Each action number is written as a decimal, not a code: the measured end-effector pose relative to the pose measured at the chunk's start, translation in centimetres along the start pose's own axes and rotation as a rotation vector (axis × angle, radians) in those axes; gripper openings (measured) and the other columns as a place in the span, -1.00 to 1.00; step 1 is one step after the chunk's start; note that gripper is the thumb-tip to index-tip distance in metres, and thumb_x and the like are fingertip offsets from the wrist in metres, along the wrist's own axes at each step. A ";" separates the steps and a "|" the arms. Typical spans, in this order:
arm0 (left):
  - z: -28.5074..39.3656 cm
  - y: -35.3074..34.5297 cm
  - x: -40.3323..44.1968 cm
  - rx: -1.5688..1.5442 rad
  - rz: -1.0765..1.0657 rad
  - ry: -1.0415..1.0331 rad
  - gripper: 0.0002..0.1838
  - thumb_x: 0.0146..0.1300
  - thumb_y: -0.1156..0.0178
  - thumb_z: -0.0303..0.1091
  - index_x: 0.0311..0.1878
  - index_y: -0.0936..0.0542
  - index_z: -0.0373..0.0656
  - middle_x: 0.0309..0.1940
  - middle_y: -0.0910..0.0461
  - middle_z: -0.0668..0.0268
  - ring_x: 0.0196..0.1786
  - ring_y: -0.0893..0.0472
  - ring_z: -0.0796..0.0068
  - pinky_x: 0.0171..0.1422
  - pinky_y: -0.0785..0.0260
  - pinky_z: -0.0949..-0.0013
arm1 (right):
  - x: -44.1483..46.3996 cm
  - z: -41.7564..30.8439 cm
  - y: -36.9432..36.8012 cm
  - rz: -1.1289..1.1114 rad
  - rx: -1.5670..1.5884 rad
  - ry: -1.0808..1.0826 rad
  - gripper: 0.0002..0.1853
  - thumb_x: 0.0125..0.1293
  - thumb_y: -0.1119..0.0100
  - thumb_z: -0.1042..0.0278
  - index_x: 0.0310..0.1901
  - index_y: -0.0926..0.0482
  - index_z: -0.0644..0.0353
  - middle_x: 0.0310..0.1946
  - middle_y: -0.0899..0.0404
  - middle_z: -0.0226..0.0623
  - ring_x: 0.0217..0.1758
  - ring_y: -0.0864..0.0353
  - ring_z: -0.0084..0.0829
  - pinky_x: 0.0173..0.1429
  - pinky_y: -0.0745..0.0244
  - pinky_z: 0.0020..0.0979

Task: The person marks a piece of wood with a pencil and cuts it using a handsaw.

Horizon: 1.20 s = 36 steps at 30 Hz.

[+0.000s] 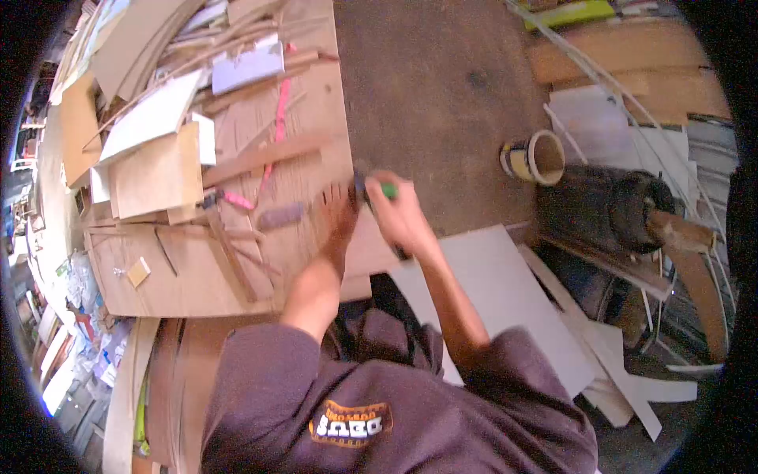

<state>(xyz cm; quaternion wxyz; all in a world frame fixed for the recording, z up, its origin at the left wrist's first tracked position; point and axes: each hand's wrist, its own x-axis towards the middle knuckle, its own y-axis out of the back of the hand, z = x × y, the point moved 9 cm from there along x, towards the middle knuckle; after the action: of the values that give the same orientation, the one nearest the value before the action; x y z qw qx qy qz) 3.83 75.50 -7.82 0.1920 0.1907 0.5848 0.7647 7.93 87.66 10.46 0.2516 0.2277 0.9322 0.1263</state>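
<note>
My left hand lies on the light wooden board close to its right edge, palm down with the fingers spread. Right beside it, my right hand is closed around a dark tool with a green part, held at the board's edge. Motion blur and my fingers hide the tool's exact kind. A greyish-purple block lies on the board to the left of my left hand. Near it, a pink strap runs across the board.
Wood offcuts and panels are piled on the board's left side. A tub lies tipped on the brown surface at right, by a dark cylindrical object. A white sheet sits below my right forearm. Scraps and strips crowd the lower right.
</note>
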 end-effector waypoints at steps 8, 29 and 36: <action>1.2 4.0 1.9 0.103 0.089 -0.041 -0.74 0.32 -0.04 -0.07 -0.24 -0.50 -0.08 -0.23 -0.45 0.24 -0.06 -0.44 0.23 0.04 -0.25 0.17 | 3.4 3.4 -2.2 0.051 -0.019 0.090 -0.60 0.42 -0.05 0.17 0.10 -0.49 0.33 -0.51 -0.51 -0.31 -0.58 -0.44 -0.61 -0.51 -0.35 -0.48; 2.0 6.4 0.3 0.055 0.058 -0.061 -0.76 0.33 -0.01 -0.12 -0.22 -0.49 -0.07 -0.22 -0.47 0.24 -0.06 -0.45 0.24 -0.01 -0.28 0.19 | 2.7 1.6 -2.7 -0.105 0.036 -0.127 -0.59 0.41 -0.07 0.20 0.11 -0.47 0.37 -0.58 -0.45 -0.37 -0.72 -0.33 -0.57 -0.64 -0.24 -0.44; 1.6 5.8 2.6 0.141 0.091 -0.037 -0.78 0.31 -0.01 -0.12 -0.20 -0.49 -0.04 -0.21 -0.48 0.27 -0.03 -0.46 0.26 0.04 -0.29 0.18 | 0.8 3.7 -1.8 0.068 0.075 0.043 -0.62 0.45 -0.03 0.19 0.09 -0.48 0.33 -0.69 -0.36 -0.49 -0.76 -0.25 -0.67 -0.69 -0.13 -0.48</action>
<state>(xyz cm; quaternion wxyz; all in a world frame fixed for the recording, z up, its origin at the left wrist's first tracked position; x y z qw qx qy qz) 2.07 76.77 -1.68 0.1540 0.2443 0.6244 0.7257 8.59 86.92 6.36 0.2182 0.2656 0.9332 0.1048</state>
